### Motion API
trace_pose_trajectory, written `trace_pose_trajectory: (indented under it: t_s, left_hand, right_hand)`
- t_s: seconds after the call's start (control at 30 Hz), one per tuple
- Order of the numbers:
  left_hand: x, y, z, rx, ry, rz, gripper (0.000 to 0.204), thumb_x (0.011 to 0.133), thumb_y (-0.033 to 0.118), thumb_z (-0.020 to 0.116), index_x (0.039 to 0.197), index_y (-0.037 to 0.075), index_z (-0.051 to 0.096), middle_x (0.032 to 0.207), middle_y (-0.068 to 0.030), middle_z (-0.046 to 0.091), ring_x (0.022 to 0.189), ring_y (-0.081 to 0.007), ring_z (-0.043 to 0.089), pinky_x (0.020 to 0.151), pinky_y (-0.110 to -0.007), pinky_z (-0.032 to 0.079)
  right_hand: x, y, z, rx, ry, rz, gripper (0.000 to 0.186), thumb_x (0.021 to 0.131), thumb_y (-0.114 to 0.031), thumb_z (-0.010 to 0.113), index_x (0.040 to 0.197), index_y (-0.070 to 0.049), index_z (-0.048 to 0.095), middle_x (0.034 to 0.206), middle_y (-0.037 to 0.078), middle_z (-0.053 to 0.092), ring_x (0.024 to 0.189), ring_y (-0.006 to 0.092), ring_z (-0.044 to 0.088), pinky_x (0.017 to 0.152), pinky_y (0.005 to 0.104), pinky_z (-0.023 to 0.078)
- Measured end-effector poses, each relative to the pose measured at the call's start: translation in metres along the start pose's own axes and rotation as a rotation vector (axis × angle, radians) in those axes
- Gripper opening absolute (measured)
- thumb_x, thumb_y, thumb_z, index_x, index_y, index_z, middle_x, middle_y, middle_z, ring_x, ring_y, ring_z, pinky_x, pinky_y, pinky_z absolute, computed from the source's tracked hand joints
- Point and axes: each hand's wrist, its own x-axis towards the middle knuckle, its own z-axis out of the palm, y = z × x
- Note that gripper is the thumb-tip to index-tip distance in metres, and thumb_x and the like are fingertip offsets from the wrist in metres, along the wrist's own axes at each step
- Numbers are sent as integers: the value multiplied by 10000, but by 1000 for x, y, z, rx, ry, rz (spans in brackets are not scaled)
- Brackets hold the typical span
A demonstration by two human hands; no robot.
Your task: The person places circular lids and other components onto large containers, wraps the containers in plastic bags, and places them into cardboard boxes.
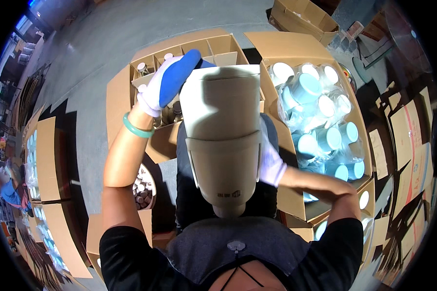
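Observation:
My left hand (167, 85), in a white glove with a blue coated palm, is over the open divided carton (119, 97) in front of me. Its fingers curve right, partly behind a large white plastic housing (223, 102). They look closed, but what they hold is hidden. In the carton's cells stand glass bottles with white caps (142, 67). Beside the housing's right edge, my right hand (272, 165), in a pale glove, shows only at wrist and back, blurred. Its fingers are hidden.
On the right, an open carton (289, 165) holds light blue cups (306, 88) in clear plastic. A round container of small brown-and-white pieces (143, 189) stands by my left arm. More cartons (53, 160) line the far left. Flattened cardboard (408, 136) lies far right.

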Motion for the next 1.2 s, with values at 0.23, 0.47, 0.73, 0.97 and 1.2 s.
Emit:
trace_pose_trajectory:
  t_s: [0.23,0.47,0.73,0.97,1.2]
  left_hand:
    - [18,-66,8,-186,221,74,365,1030,219,378,1041,-19,653,1012,-92,676,935,-154,628,860,-282,488]
    - [16,-70,22,-367,329,95,386,1006,192,402,1310,-17,515,1301,-143,565,1258,-206,508,1088,-349,385]
    - [3,-36,11,149,356,443,506,953,153,479,1435,23,398,1388,-146,442,1317,-231,402,1108,-372,309]
    - [-4,-19,20,474,334,412,574,927,120,506,1458,-23,340,1467,-156,392,1320,-202,409,1110,-356,319]
    - [15,-49,7,181,229,556,609,864,185,620,1409,20,405,1464,-217,371,1361,-380,351,1135,-478,260]
  right_hand:
    - [1,-13,-130,-171,15,-285,383,809,-123,638,1182,-43,611,980,185,647,892,366,637,798,410,524]
    - [100,-67,-166,155,525,-454,455,920,-127,527,1349,22,499,1374,140,526,1225,250,529,1090,356,354]
    - [134,-11,-127,938,549,-305,672,1032,-491,288,1457,26,349,1411,139,487,1301,236,460,1117,375,327]
    - [142,-32,-139,1199,473,-740,566,1036,-342,350,1457,36,349,1483,159,415,1361,243,394,1158,343,263]
    - [164,24,-143,906,493,-482,614,1032,-409,321,1473,17,301,1510,153,367,1391,249,340,1160,403,266]
